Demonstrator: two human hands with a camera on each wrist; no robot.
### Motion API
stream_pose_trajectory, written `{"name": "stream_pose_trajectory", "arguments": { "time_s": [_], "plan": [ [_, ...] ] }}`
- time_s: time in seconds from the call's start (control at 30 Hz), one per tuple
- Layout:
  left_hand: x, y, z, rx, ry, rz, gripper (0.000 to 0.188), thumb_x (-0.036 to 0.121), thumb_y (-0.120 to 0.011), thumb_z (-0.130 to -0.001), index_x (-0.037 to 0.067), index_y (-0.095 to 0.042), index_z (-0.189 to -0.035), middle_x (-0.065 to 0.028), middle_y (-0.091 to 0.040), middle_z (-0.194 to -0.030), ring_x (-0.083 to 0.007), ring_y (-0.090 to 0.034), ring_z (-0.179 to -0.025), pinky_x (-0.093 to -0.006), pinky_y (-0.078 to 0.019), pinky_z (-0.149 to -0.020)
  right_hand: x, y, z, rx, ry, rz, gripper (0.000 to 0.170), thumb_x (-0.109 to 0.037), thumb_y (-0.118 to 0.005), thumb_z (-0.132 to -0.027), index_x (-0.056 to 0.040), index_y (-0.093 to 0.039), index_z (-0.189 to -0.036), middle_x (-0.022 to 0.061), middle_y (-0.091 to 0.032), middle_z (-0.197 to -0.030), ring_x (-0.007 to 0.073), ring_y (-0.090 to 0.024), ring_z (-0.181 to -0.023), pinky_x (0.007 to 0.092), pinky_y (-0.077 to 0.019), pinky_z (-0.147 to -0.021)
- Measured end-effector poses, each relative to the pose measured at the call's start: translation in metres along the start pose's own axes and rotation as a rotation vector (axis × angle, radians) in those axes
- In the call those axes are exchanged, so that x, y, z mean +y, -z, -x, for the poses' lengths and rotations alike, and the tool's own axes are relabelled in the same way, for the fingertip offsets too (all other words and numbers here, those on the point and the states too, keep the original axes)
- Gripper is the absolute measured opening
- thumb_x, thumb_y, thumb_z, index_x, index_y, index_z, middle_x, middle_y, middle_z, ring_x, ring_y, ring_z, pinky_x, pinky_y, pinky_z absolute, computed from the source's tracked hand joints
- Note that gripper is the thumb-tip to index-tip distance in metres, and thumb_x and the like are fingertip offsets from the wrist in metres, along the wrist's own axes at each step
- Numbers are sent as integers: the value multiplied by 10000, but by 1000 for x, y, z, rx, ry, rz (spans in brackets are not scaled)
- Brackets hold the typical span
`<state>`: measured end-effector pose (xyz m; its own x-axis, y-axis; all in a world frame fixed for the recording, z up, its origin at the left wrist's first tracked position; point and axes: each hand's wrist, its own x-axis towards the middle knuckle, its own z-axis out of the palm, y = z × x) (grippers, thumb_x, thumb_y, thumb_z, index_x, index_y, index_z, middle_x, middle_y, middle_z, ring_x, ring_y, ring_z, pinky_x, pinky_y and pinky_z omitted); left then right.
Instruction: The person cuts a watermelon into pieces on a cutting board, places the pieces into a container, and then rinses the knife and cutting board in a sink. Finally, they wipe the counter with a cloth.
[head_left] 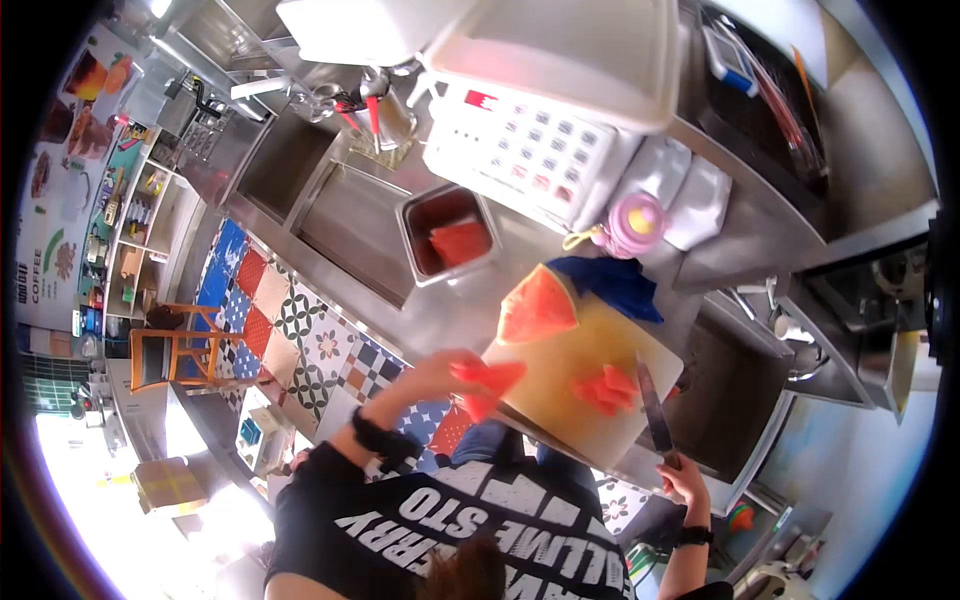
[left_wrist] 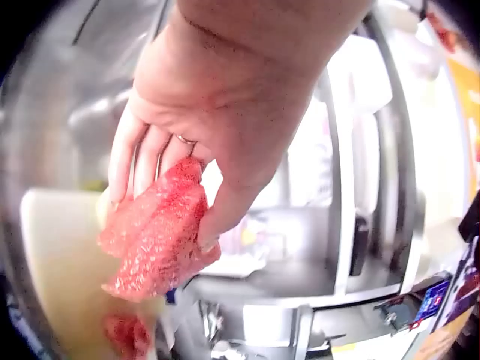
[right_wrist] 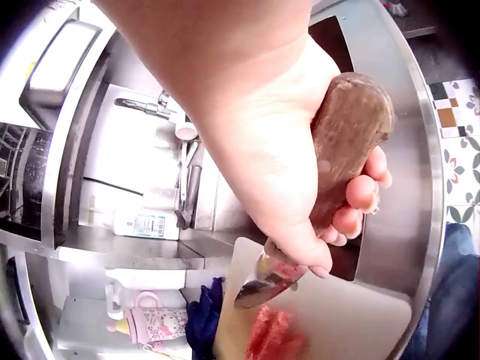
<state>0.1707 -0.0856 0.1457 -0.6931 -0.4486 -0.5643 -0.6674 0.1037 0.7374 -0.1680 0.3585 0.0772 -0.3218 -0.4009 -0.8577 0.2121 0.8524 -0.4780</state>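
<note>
My left hand [head_left: 440, 375] holds red watermelon pieces [left_wrist: 161, 232] between thumb and fingers, just beyond the left edge of a pale cutting board [head_left: 560, 395]. In my right hand [head_left: 684, 480] is a knife [head_left: 652, 408], gripped by its brown wooden handle [right_wrist: 349, 127], with the blade angled over the board's right side. Several cut watermelon pieces [head_left: 605, 390] lie on the board near the blade. A larger watermelon wedge [head_left: 538, 308] rests at the board's far left corner. Behind the board, a square steel container [head_left: 408, 240] has cut watermelon [head_left: 460, 243] inside.
A dark blue cloth [head_left: 610, 283] lies against the board's far edge. Beyond it stand a pink bottle [head_left: 637, 222] and a large white box [head_left: 525, 150]. A sink [head_left: 735, 400] opens to the right; another basin [head_left: 355, 235] is at the left.
</note>
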Motion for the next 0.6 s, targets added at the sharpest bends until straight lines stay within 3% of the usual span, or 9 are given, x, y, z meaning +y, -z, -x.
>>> {"name": "stream_pose_trajectory", "arguments": {
  "time_s": [0.1, 0.17, 0.27, 0.4, 0.5, 0.6],
  "plan": [
    [36, 105, 9, 380, -7, -10, 482, 312, -792, -715, 25, -656, -1078, -103, -698, -957, -165, -644, -876, -343, -506, -813, -19, -17, 11, 44, -33, -76, 197, -159, -707, -861, -33, -557, -836, 41, -563, -575, 129, -537, -447, 279, -432, -410],
    [39, 151, -16, 511, -60, -49, 443, 303, -781, -715, 30, -663, -1044, -120, -697, -913, -201, -659, -835, -331, -511, -782, -33, -30, 19, 96, -53, -141, 196, -159, -707, -861, -34, -557, -846, 44, -565, -581, 132, -542, -454, 277, -432, -409],
    [23, 188, -85, 447, -165, -363, 508, 353, -776, -667, 15, -669, -1031, -157, -699, -895, -321, -674, -798, -419, -531, -723, -43, -51, 30, 174, -71, -168, 193, -160, -710, -860, -39, -560, -863, 44, -566, -587, 133, -539, -455, 277, -434, -413],
    [9, 180, -177, 123, 5, -717, 437, 343, -767, -625, 0, -717, -891, -224, -679, -885, -368, -658, -853, -414, -523, -772, -52, -74, 62, 221, -138, -179, 199, -170, -726, -850, -38, -579, -865, 24, -561, -582, 113, -531, -463, 264, -432, -427],
    [-11, 172, -217, -116, 29, -729, 467, 335, -764, -623, -4, -712, -941, -233, -675, -928, -377, -653, -876, -404, -524, -782, -34, -86, 81, 248, -186, -189, 202, -175, -732, -843, -37, -587, -859, 20, -564, -589, 106, -532, -473, 265, -436, -435],
    [-26, 157, -232, -100, 12, -757, 415, 268, -714, -680, -43, -696, -953, -249, -665, -957, -397, -641, -919, -424, -515, -819, -17, -90, 89, 246, -198, -222, 189, -160, -720, -849, -42, -573, -833, 31, -569, -590, 121, -546, -468, 277, -439, -429]
  ]
}}
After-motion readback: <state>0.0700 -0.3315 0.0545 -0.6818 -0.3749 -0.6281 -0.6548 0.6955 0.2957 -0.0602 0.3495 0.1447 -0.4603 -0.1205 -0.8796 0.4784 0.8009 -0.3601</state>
